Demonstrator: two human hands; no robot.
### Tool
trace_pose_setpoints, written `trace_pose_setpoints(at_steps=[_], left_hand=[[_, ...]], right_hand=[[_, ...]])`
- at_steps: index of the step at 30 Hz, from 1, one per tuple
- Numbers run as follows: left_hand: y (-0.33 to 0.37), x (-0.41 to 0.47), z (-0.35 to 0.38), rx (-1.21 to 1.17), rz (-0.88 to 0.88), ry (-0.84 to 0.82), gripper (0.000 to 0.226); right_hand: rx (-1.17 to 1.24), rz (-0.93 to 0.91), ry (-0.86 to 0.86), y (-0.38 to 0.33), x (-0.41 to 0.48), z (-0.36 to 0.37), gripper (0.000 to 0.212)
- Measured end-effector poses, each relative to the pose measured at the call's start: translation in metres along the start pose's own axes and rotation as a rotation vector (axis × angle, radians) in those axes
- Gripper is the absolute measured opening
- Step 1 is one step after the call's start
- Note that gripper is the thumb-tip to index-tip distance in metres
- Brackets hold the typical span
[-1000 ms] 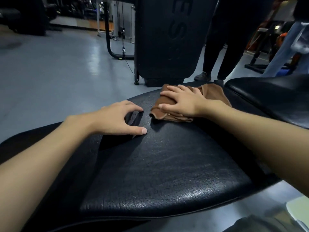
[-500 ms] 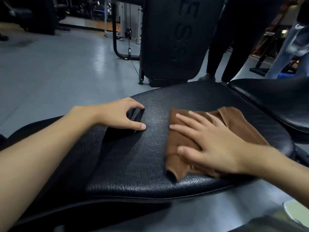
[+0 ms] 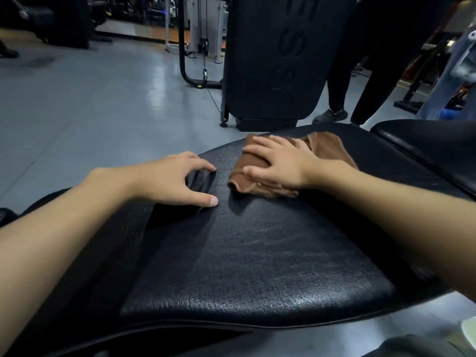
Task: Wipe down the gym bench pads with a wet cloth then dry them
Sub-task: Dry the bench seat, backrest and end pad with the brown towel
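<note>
While the right hand lies flat, fingers straight, pressing the folded brown cloth at the far edge of the black textured vinyl bench surface, the left hand braces just beside it on arched fingertips, gripping nothing. Cloth wet or dry: can't tell.

Brown cloth, folded, bit rumpled, flat on black bench pad near far edge. Pad: textured vinyl, cracked-looking, shiny streaks mid-surface. Second black pad just beside right end.
</note>
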State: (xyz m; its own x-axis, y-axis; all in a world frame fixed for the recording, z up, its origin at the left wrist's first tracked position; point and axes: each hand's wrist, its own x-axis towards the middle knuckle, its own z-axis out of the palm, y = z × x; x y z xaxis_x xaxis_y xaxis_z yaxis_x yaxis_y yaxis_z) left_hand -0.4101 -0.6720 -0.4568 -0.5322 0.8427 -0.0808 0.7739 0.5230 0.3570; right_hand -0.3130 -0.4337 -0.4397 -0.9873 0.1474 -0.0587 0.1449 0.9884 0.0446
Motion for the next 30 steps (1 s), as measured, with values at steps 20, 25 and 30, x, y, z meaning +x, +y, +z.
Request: trace_pose_setpoints(at_steps=[20,25,30], left_hand=[[-0.007,-0.016,0.000,-0.083,0.035,-0.016,0.084],[-0.022,-0.014,0.000,-0.083,0.049,-0.023,0.092],[-0.044,-0.027,-0.005,-0.037,-0.026,-0.041,0.095]], right_hand=[[-0.084,-0.236,-0.026,-0.050,-0.177,0.011,0.077],[-0.064,-0.230,-0.060,-0.050,-0.133,0.008,0.080],[0.002,-0.131,-0.012,-0.052,-0.021,0.010,0.076]])
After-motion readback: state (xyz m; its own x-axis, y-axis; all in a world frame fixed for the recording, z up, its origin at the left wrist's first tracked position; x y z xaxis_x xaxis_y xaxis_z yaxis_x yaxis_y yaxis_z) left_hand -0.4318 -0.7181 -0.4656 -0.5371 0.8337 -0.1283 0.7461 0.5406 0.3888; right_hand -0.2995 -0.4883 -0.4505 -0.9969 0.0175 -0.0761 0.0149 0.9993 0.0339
